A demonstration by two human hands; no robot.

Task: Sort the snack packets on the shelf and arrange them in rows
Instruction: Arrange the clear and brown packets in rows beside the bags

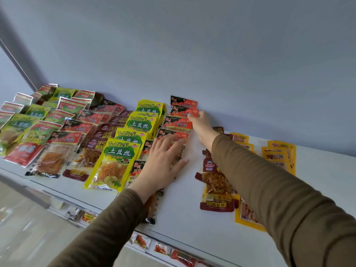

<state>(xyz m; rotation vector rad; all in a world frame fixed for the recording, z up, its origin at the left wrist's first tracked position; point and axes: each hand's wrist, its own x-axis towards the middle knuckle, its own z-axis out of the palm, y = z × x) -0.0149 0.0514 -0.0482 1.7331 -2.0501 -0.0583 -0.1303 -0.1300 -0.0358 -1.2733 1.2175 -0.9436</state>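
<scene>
A row of black-and-red gluten packets (178,123) runs from the shelf's front towards the back wall in the middle. My left hand (164,160) lies flat with spread fingers on the nearer packets of that row. My right hand (202,125) reaches to the far end and touches the edge of a packet near the wall; whether it pinches it is hidden. Left of this row stands a row of yellow TuDouSi packets (123,151). Under my right sleeve lie dark red packets (216,189).
A mixed heap of green, red and clear packets (48,128) covers the white shelf (317,180) at the left. Orange-yellow packets (281,157) lie at the right. Small sachets (161,249) show on a lower shelf below the front edge. The grey wall backs the shelf.
</scene>
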